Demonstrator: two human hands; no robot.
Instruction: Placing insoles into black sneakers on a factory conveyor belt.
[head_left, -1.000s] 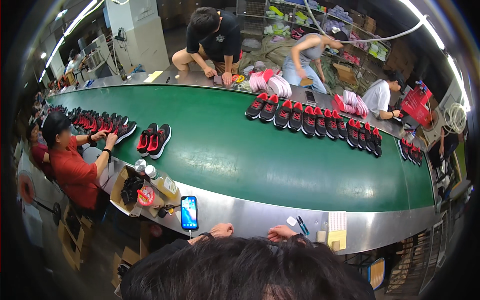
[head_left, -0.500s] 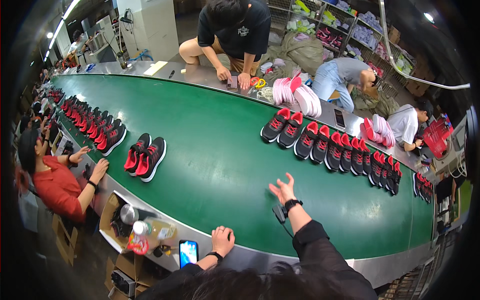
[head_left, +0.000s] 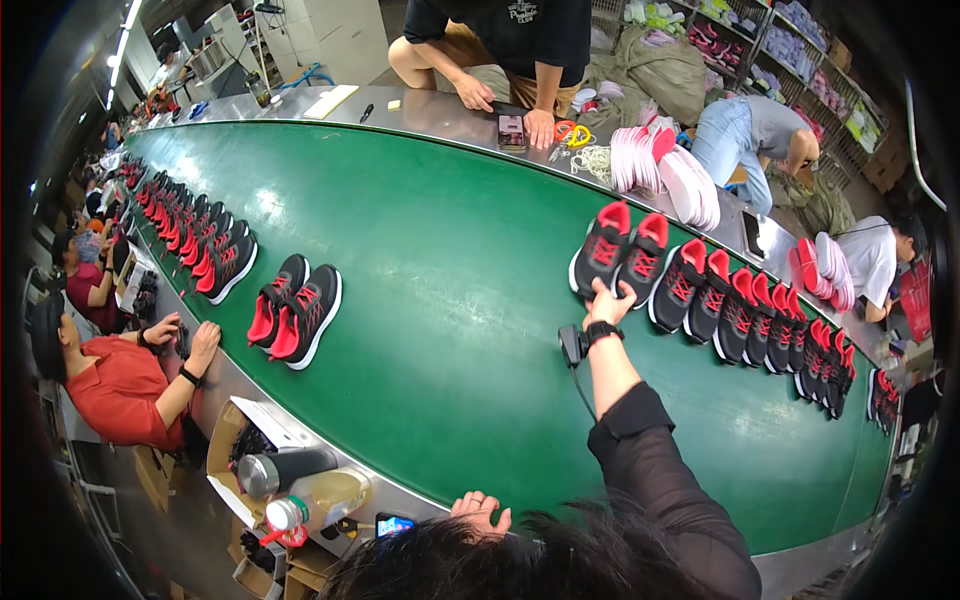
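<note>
My right hand [head_left: 608,302] reaches across the green belt to the nearer, left end of a row of black sneakers with red linings and laces. Its fingers are bent around the toes of the end pair of sneakers [head_left: 604,252]; part of the grip is hidden. A dark band and a small black device with a cable sit on that wrist. My left hand [head_left: 482,514] rests on the belt's near edge, fingers curled, with nothing visible in it. Left of centre, another pair of sneakers [head_left: 292,312] stands on the green belt [head_left: 450,330].
More sneakers [head_left: 195,235] line the far left, beside a person in red [head_left: 125,390]. Across the belt, a person in black [head_left: 500,50] leans by scissors [head_left: 572,134] and stacked pink-white insoles [head_left: 665,170]. A box with bottles [head_left: 310,495] and a phone [head_left: 393,524] lie near my left hand.
My right hand has moved forward from above the bare belt to the end pair of sneakers. The view has shifted, and my left hand stays at the belt edge.
</note>
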